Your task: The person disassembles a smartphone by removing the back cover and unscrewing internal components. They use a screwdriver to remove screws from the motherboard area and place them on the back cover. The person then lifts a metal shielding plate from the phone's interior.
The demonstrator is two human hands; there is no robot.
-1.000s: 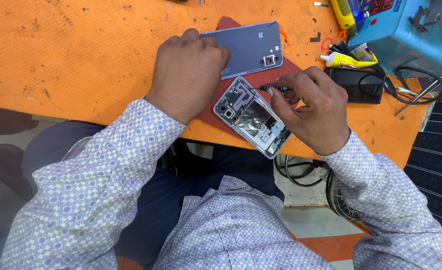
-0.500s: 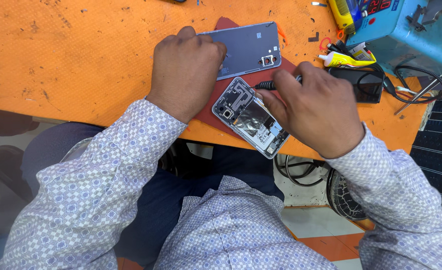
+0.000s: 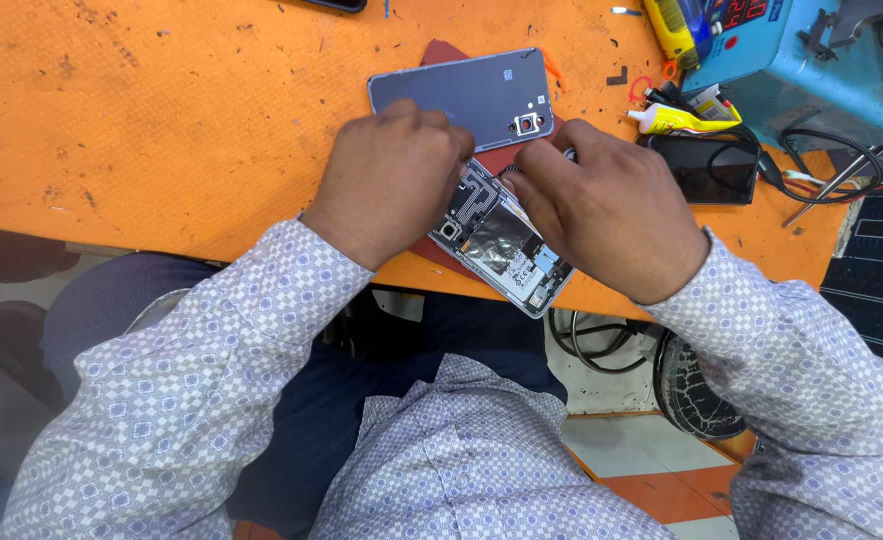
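An opened phone (image 3: 506,250) with its inner boards showing lies tilted on a dark red mat (image 3: 443,50) at the near edge of the orange table (image 3: 161,120). Its grey-blue back cover (image 3: 461,95) lies just beyond it. My left hand (image 3: 391,185) rests on the phone's upper left end, fingers curled onto its edge. My right hand (image 3: 606,215) covers the upper right part, fingertips pinched over the board, with the dark end of a small tool (image 3: 567,154) sticking out behind them. The tool's tip is hidden.
A yellow glue tube (image 3: 676,118), a black phone (image 3: 706,168) with a cable, metal tweezers (image 3: 823,188) and a blue machine (image 3: 811,60) crowd the right. The table edge runs right under the opened phone, with my lap below.
My left hand came down off the back cover onto the opened phone. My right hand shifted left, so both hands now meet over the phone's upper end.
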